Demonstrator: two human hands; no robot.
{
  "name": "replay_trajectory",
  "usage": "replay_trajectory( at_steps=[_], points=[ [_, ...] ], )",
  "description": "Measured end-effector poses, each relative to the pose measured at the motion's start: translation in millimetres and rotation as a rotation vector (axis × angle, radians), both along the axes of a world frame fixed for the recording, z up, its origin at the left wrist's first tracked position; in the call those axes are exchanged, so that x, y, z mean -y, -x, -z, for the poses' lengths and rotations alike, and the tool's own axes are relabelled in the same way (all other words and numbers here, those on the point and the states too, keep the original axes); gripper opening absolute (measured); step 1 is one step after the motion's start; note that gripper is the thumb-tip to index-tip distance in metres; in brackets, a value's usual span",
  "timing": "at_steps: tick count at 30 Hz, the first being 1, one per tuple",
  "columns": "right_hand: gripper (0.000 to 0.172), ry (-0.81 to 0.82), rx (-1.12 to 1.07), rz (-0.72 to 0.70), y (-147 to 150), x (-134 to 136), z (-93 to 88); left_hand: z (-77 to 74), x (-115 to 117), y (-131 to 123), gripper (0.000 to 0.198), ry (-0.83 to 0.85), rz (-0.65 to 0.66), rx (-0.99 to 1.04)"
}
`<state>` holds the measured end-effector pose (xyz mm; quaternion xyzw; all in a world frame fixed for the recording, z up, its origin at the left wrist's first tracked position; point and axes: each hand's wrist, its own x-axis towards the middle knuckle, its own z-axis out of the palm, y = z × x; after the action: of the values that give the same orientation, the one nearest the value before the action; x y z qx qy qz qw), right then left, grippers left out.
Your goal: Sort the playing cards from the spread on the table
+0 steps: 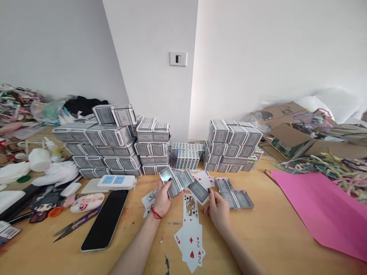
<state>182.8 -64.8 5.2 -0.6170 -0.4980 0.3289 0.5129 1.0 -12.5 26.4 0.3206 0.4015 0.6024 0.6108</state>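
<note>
My left hand (162,199), with a red string on its wrist, grips a small fan of playing cards (178,184), their grey patterned backs up. In my right hand (218,208) a single playing card (198,192) is pinched at its corner, back side up and tilted. Below lies a face-up queen of spades (190,206). Nearer to me is a loose pile of face-up cards (191,244) with red twos and an ace. More face-up cards (204,178) lie behind my hands. Right of my right hand sits an open card box (243,199) with a grey pattern.
Stacked card boxes (114,135) stand at the back left, with another stack (233,143) at the back right. A phone (105,219), scissors (76,225) and a power strip (117,181) lie to the left. Pink paper (321,210) and cardboard boxes (292,141) are on the right.
</note>
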Motion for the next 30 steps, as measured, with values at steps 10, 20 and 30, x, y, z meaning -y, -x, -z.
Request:
replay_trajectory(
  at_steps=[10, 20, 30],
  points=[
    [0.027, 0.045, -0.472, -0.026, -5.7, -10.3, 1.2, 2.5, -5.7, 0.0, 0.028, 0.059, -0.030, 0.125],
    [0.028, 0.035, -0.148, -0.244, -1.2, -11.3, 8.3, 14.3, -10.1, 3.0, 0.012, 0.213, -0.051, 0.214],
    [0.036, 0.056, -0.423, -0.357, 6.7, -3.7, -5.6, 11.8, -9.3, 2.4, 0.028, 0.206, 0.035, 0.399]
  ],
)
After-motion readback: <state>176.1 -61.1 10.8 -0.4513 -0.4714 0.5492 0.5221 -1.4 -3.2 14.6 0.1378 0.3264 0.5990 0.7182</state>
